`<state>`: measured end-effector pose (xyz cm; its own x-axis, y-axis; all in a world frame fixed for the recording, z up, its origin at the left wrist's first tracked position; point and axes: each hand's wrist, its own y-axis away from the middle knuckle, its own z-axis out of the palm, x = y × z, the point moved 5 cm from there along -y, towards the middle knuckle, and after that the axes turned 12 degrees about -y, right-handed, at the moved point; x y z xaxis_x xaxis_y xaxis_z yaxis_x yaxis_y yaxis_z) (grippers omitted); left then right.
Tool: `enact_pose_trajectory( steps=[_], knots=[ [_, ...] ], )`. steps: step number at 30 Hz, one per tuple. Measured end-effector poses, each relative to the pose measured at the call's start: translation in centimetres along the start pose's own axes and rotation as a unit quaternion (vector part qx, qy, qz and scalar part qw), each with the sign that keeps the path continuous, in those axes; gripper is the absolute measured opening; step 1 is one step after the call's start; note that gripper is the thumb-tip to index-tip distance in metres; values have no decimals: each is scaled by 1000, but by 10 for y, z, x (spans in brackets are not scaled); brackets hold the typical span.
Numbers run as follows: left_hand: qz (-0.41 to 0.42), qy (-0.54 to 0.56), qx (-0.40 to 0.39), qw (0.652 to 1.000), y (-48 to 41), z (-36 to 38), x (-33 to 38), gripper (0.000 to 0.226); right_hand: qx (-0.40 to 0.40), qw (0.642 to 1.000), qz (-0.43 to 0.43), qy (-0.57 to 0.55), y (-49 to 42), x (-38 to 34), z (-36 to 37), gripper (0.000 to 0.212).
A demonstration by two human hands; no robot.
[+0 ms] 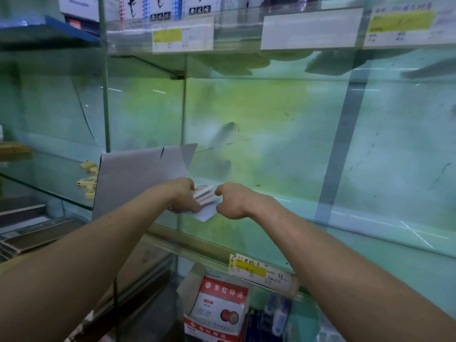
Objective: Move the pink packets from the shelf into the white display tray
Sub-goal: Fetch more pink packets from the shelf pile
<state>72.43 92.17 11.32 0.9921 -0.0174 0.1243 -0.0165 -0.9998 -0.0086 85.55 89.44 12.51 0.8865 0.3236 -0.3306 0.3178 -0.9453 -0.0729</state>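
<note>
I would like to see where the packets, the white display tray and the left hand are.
packets (206, 194): head view, face of the top packet.
white display tray (138, 176): head view, its upright pale panel.
left hand (183, 195): head view, back of the hand.

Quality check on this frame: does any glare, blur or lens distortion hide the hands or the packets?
Head view: the wide-angle lens bends the shelf edges; dim, green-tinted light; streaky reflections on the glass shelf; upper price labels blurred; left hand, right hand and pink packets soft but readable, packet colour washed out.
</note>
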Motion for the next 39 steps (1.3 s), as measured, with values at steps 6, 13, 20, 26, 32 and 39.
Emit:
enact_pose_trajectory(
  steps=[6,13,20,26,32,39],
  knots=[
    [14,-11,43,999,7,-23,8,38,61,997,-38,25,0,-4,-7,47],
    [65,-24,142,987,14,-48,17,18,298,943,-60,136,9,-10,-36,55],
    [139,77,180,971,16,-38,45,18,212,969,-68,109,8,-8,-30,23],
    [21,14,68,997,-4,-9,20,46,199,971,-27,133,21,8,-33,22],
    [-5,-57,53,997,-11,6,16,27,185,974,-27,132,20,13,-27,22],
    [-7,-107,57,993,-8,-1,24,38,186,973,-20,134,23,16,-24,22]
  ],
)
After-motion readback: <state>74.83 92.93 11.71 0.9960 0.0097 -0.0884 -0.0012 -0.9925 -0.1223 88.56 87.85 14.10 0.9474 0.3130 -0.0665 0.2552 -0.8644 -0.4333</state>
